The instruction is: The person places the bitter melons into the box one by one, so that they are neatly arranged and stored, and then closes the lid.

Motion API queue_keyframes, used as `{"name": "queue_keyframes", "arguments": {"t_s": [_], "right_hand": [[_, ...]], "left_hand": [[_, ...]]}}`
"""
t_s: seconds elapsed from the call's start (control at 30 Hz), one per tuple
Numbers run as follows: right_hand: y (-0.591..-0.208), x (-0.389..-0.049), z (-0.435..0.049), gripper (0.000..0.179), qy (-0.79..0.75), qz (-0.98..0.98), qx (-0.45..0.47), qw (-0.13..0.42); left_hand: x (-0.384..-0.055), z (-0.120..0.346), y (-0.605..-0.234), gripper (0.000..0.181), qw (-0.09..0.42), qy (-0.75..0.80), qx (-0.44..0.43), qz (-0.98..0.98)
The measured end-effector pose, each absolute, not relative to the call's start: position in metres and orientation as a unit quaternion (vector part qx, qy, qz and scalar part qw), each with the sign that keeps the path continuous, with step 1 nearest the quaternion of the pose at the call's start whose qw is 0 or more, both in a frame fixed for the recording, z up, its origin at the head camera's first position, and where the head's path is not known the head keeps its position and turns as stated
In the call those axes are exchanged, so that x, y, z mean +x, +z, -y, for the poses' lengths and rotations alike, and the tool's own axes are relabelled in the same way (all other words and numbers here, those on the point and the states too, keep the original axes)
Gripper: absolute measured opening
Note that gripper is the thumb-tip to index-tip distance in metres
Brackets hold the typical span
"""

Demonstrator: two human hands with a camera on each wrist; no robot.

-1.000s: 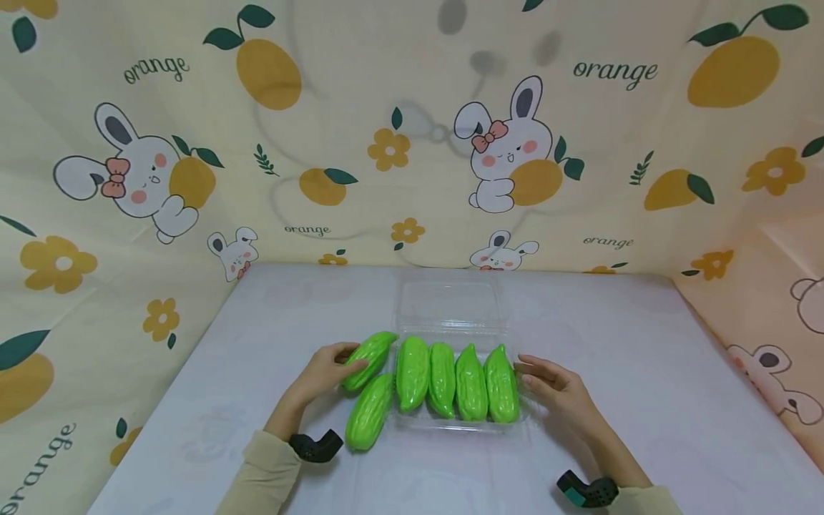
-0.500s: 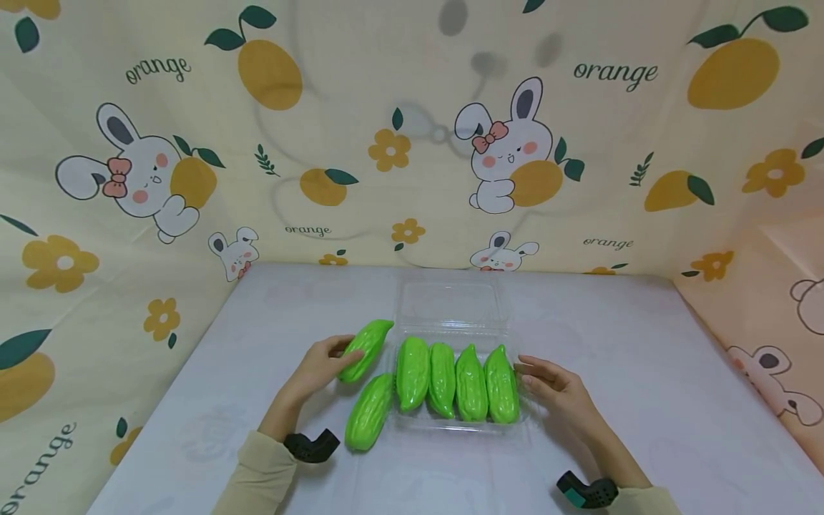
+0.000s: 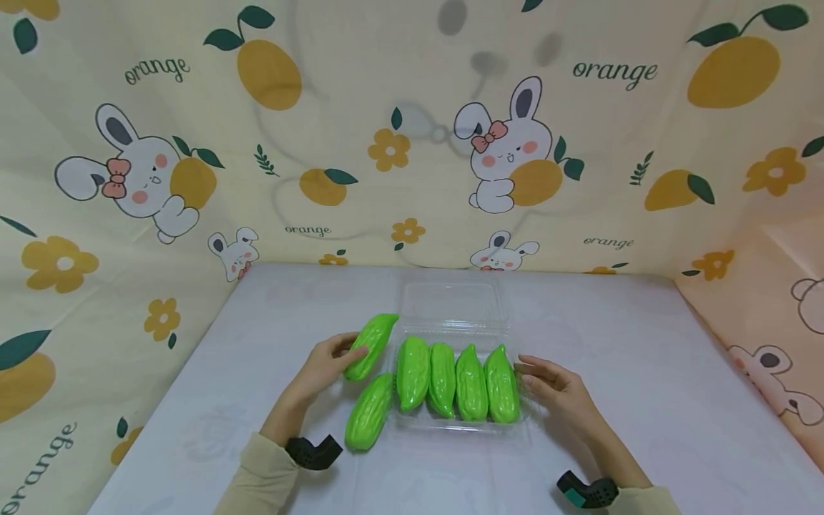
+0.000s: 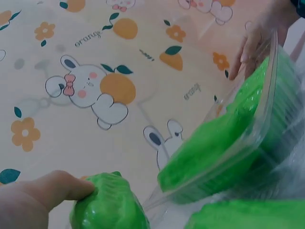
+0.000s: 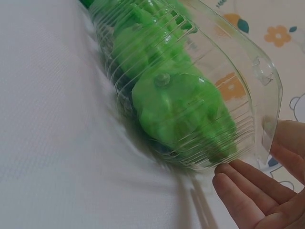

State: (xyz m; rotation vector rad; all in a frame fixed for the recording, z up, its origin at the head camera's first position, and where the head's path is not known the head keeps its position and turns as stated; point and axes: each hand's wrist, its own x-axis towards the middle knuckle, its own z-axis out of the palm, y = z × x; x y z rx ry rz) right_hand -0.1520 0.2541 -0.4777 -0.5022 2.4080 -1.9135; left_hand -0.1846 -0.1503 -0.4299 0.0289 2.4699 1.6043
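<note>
In the head view my left hand [image 3: 327,366] grips a glossy green bitter melon [image 3: 372,346], raised with its pointed tip away from me. The thumb presses on the bitter melon [image 4: 110,202] in the left wrist view. Another bitter melon [image 3: 370,413] lies on the table just left of the clear plastic box [image 3: 458,425]. Several more bitter melons [image 3: 472,384] sit side by side in that box. My right hand [image 3: 558,390] is at the box's right side; in the right wrist view, its fairly straight fingers [image 5: 243,186] touch the lower wall.
The box's clear hinged lid [image 3: 453,302] lies folded back behind it. White cloth covers the table [image 3: 309,300]. A printed curtain [image 3: 360,107] hangs at the back and sides. Each wrist wears a black device, the left one [image 3: 314,452] near the loose bitter melon.
My left hand has lifted the bitter melon slightly up and away from the box's left edge, then shifted back a little rightward. The right hand and box stay put.
</note>
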Motion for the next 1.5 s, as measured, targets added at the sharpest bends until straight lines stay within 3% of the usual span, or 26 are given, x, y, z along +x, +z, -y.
{"name": "queue_keyframes", "arguments": {"t_s": [1.5], "right_hand": [[-0.476, -0.151, -0.254, 0.043, -0.611, -0.774, -0.164, 0.015]], "left_hand": [[-0.173, 0.093, -0.411, 0.056, 0.130, 0.589, 0.037, -0.796]]}}
